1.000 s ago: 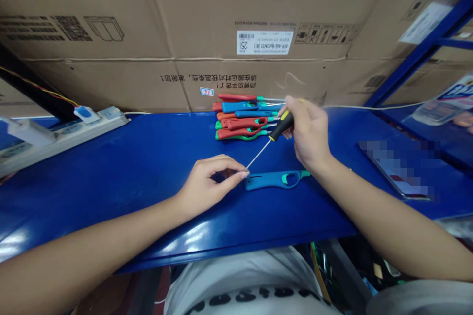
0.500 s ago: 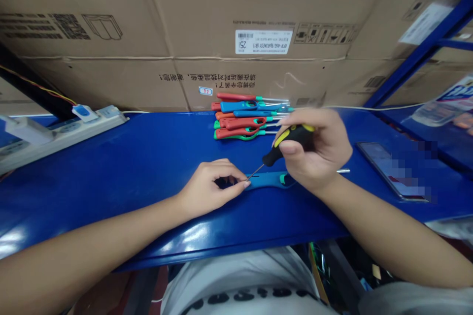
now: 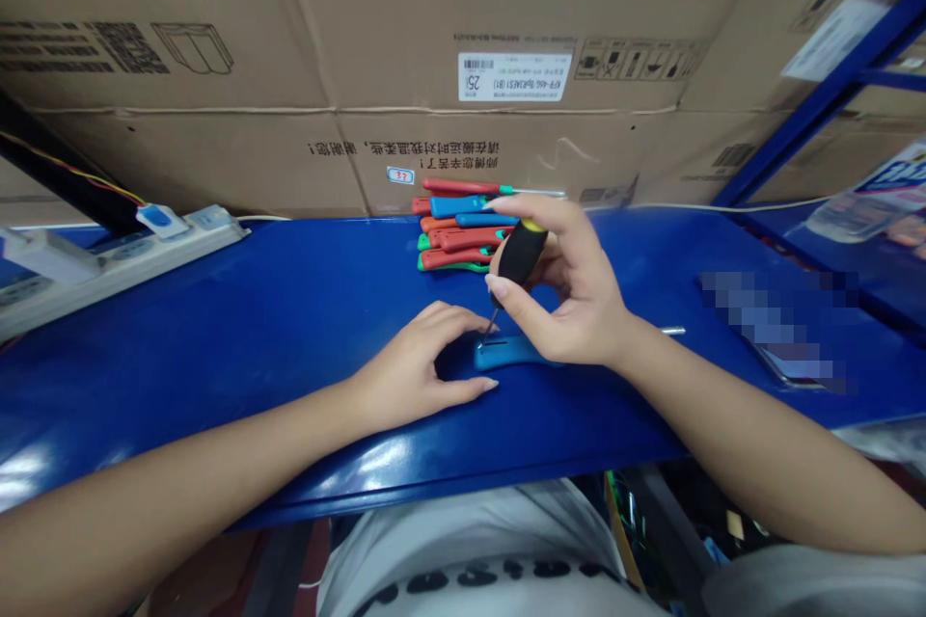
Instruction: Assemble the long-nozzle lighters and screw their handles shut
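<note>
A blue long-nosed lighter (image 3: 510,351) lies flat on the blue table, its metal tube pointing right. My right hand (image 3: 571,294) is closed around the black and yellow handle of a screwdriver (image 3: 519,260). The thin shaft slants down, and its tip meets the left end of the lighter's handle. Beside that end is my left hand (image 3: 416,362), thumb and fingers spread apart with nothing between them. Behind my right hand lies a pile of red, blue, orange and green lighters (image 3: 463,239), partly covered by that hand.
A large cardboard box (image 3: 238,154) stands along the back of the table (image 3: 304,294). At the left is a white power strip (image 3: 130,260) with plugs in it. A phone (image 3: 777,333) lies at the right, and a clear plastic package (image 3: 860,198) is beyond it.
My left thumb and fingers have opened away from the lighter's end and the screwdriver tip. My right hand has moved left and turned the screwdriver more upright.
</note>
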Demonstrator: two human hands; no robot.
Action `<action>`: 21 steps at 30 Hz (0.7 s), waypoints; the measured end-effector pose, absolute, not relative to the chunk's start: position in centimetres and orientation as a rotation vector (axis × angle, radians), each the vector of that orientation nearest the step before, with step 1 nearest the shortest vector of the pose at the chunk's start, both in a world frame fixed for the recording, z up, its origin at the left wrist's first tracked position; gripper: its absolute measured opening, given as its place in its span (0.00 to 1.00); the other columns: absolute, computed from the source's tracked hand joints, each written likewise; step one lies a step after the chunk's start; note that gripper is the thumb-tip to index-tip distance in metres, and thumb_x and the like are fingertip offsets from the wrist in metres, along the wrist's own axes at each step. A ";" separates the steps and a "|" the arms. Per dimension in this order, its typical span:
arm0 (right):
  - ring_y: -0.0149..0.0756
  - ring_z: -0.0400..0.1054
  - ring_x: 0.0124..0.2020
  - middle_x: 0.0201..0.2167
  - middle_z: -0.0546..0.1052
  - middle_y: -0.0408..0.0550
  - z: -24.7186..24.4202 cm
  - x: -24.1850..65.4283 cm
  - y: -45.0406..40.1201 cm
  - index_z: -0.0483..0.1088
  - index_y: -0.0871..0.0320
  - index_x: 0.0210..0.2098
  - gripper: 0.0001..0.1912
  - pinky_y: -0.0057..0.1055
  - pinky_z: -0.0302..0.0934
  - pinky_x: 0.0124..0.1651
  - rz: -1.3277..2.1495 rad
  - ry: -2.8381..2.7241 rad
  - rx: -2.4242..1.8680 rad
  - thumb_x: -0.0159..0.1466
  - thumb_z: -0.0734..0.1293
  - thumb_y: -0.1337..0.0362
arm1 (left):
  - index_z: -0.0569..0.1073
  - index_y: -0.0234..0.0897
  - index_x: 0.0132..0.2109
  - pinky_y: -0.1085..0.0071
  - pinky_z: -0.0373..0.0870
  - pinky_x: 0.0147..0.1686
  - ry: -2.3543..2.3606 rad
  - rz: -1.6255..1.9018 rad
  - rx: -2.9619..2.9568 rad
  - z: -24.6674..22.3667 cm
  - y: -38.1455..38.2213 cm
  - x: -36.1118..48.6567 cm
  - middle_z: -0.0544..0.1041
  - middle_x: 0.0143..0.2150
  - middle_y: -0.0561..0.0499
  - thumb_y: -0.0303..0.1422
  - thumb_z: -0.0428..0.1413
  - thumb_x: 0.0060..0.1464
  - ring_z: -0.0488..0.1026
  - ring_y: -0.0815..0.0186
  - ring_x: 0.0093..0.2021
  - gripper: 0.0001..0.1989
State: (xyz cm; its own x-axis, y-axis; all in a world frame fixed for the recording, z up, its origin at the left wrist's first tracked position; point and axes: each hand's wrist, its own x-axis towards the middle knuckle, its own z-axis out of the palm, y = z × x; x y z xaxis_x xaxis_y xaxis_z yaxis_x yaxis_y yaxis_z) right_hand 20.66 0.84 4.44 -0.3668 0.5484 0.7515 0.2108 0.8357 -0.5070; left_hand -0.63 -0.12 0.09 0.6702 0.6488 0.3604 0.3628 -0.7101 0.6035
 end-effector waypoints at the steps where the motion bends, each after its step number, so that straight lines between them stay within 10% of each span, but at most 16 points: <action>1: 0.40 0.75 0.48 0.64 0.66 0.53 4.3 20.7 0.9 0.58 0.48 0.66 0.29 0.31 0.76 0.36 0.382 -1.957 -0.564 0.68 0.67 0.64 | 0.71 0.38 0.57 0.58 0.69 0.57 0.783 0.740 2.418 0.0 -0.1 -0.7 0.77 0.55 0.46 0.41 0.66 0.57 0.72 0.57 0.55 0.24; 12: 0.32 0.74 0.37 0.59 0.70 0.51 4.3 20.6 0.8 0.59 0.49 0.64 0.29 0.28 0.73 0.29 0.377 -1.973 -0.597 0.66 0.67 0.69 | 0.69 0.39 0.57 0.56 0.67 0.60 0.786 0.617 2.452 -0.2 -0.2 -0.7 0.76 0.57 0.45 0.33 0.58 0.63 0.71 0.57 0.59 0.17; 21: 0.42 0.72 0.56 0.62 0.68 0.55 4.4 20.8 1.1 0.52 0.51 0.68 0.30 0.38 0.76 0.50 0.491 -2.106 -0.582 0.70 0.64 0.63 | 0.71 0.40 0.54 0.56 0.68 0.59 0.751 0.640 2.427 -0.2 0.0 -0.7 0.77 0.54 0.46 0.33 0.58 0.63 0.72 0.57 0.57 0.13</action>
State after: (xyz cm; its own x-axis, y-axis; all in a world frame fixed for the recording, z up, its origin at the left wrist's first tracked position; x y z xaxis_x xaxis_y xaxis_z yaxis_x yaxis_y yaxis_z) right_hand 20.84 1.14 4.41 -0.5108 0.5680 0.6453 0.2242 0.8127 -0.5379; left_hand -0.74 -0.03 -0.17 0.7351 0.6175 0.2798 0.3740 -0.7136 0.5923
